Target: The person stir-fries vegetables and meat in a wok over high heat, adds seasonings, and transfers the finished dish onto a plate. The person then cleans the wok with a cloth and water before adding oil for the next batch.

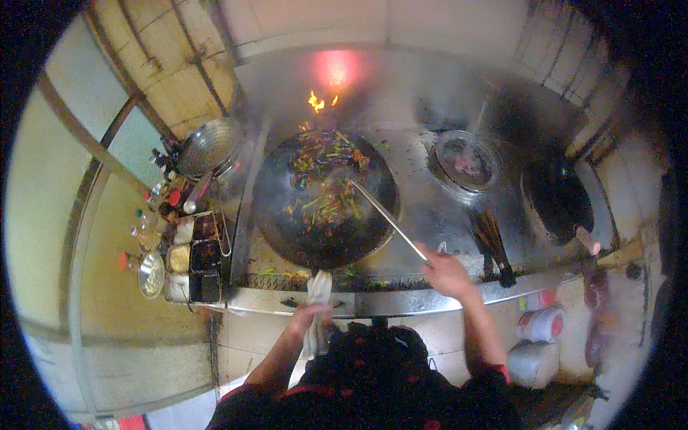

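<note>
A large dark wok (pixel 322 242) stands on the steel stove, with chopped food (pixel 330 201) that includes green pieces tumbling in it under haze. Flames rise at its far rim. My left hand (pixel 313 316) is closed on a pale folded cloth (pixel 319 290), which reaches up to the wok's near edge; a handle under the cloth cannot be made out. In my right hand (pixel 445 271) is the metal handle of a long utensil (pixel 387 215), slanting left and forward into the wok. The utensil's head is hidden among the food and haze.
To the left are a perforated strainer (pixel 209 148), seasoning containers (pixel 180 258), bottles and a metal bowl (pixel 151 275). Right of the wok sit a metal basin with food (pixel 465 161), a bamboo-like brush (pixel 492 236) and another dark wok (pixel 556 199). The stove's metal edge (pixel 398 303) runs before me.
</note>
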Available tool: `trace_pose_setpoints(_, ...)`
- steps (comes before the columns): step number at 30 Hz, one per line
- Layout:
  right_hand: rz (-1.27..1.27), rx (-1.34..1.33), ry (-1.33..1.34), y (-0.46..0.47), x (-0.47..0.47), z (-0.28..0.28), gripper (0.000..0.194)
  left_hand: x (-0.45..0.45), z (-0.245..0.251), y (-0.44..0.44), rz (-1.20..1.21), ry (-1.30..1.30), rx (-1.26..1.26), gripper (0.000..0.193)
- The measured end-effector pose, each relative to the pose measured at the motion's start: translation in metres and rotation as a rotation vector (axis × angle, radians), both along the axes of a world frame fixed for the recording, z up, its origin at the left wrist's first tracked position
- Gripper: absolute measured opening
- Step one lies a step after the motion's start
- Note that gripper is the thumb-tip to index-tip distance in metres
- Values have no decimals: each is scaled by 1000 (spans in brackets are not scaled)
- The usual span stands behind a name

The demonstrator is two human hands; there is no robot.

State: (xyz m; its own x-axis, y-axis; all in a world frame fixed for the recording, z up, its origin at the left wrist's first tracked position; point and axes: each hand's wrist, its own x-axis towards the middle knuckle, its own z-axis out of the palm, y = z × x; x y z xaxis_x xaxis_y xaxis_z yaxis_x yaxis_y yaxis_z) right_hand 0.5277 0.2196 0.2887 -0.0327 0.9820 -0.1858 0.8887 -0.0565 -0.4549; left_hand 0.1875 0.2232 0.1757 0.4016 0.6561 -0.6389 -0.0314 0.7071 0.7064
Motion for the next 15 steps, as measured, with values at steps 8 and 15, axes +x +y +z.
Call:
trace_pose_setpoints(8,192,-199,-32,6,-4,32,54,6,9,45,283,-480,-180,19)
trace_pose_setpoints(15,108,-19,-56,-12,-7,7,52,-24,-9,-8,-72,83,102,38)
